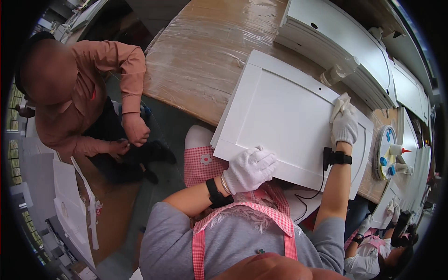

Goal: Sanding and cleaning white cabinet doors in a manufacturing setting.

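A white cabinet door panel (284, 112) with a raised frame and a recessed middle lies in front of me, on top of at least one more panel. My right hand (346, 128), in a white knitted glove, is closed on an off-white cloth (340, 103) and presses it to the panel's right side. At the near edge, my gloved left hand (252, 170) rests on the frame with its fingers stretched out, holding nothing. Black straps circle both wrists, and a cable runs from the right one.
Brown board under clear film covers the table (200, 51). Stacked white panels (336, 28), a clear jar (338, 72) and a round tray (383, 140) with a red-tipped bottle (396, 150) stand beyond. One person (88, 102) is at left, another (373, 252) works at lower right.
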Tool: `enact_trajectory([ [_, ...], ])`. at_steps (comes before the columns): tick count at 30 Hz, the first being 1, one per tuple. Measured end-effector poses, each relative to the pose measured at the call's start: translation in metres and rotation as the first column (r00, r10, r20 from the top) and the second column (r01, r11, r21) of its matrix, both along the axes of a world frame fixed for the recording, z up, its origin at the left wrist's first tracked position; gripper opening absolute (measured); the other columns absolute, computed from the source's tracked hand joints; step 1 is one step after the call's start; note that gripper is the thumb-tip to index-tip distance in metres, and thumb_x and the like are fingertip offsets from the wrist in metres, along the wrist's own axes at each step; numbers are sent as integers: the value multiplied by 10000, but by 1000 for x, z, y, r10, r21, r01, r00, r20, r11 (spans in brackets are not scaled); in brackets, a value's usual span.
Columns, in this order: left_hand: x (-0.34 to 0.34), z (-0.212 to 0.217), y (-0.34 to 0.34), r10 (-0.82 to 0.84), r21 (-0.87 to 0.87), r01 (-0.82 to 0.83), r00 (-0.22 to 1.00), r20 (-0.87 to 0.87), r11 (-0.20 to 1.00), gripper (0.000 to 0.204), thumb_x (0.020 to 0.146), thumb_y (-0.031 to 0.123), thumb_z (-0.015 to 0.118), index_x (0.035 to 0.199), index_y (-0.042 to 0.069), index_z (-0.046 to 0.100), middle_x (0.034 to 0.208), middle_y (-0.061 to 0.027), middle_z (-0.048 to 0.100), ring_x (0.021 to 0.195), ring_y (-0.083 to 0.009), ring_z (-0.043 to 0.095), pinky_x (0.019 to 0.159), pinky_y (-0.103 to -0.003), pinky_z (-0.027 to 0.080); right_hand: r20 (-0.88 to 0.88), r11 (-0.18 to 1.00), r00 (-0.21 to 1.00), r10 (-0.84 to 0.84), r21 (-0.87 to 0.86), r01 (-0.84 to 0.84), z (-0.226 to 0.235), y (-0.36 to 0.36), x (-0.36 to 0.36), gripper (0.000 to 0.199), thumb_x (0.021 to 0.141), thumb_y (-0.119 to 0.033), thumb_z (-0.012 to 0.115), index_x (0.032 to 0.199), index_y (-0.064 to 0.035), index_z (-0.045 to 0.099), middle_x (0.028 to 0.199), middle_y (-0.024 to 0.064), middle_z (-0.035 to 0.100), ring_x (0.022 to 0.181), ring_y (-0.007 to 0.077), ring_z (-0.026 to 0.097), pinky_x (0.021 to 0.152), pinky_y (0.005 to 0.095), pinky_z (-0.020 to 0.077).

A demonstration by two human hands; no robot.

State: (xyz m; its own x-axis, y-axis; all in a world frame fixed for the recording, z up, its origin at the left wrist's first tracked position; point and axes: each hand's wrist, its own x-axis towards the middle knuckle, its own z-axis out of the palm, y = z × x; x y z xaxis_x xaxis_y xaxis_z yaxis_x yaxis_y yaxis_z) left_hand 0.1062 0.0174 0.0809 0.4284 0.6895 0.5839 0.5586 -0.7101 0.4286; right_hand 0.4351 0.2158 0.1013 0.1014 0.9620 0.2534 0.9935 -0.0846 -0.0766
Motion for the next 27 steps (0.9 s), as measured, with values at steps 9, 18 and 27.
enact_trajectory([
  [9, -1, 9, -3, 12, -74, -18, 997, -75, 997, 380, 728, 283, 796, 1039, 74, 738, 1153, -77, 721, 1077, -284, 667, 969, -433, 549, -344, 641, 646, 682, -146, -754, 35, -54, -207, 262, 939, -219, 685, 1184, -183, 771, 1134, 144, 672, 1048, 356, 687, 887, 444, 566],
  [18, -7, -5, -10, -36, -39, 37, 999, 22, 999, 452, 714, 298, 810, 1106, 78, 759, 1211, -98, 724, 1154, -278, 663, 1061, -492, 526, -332, 987, 937, 111, -70, -142, 20, -82, -34, 250, 990, -167, 650, 1175, -36, 754, 1143, 209, 682, 1050, 356, 680, 920, 423, 543],
  [27, -8, 0, -10, -30, -3, 30, 997, 65, 1000, 461, 703, 290, 792, 1093, 46, 757, 1191, -119, 721, 1142, -272, 668, 1032, -477, 531, -172, 985, 983, 62, -148, -88, 12, -28, -47, 431, 985, -315, 676, 1332, -61, 689, 1329, 237, 652, 1211, 430, 631, 1018, 489, 512],
])
